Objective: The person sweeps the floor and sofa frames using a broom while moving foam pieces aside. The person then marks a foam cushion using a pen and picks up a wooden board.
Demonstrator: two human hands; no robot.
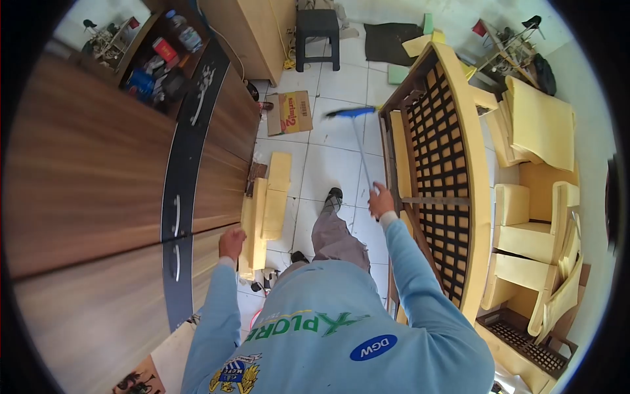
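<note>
My right hand (380, 200) is closed around the grey stick of a broom (362, 150). The broom's blue head lies ahead on the white tiles, to the left of the wooden frame's far end. My left hand (231, 243) hangs at my left side with its fingers curled in, and nothing shows in it. Right beside that hand are long yellow foam blocks (259, 220), stacked on the floor along the cabinet. One shoe (335, 195) is forward on the tiles between the blocks and the broom.
A wooden frame with black webbing (438, 125) stands along my right. Brown cabinets (98, 177) line the left. A flattened carton (289, 113) and a dark stool (317, 36) are ahead. Yellow foam-covered seat pieces (525, 223) are piled at far right.
</note>
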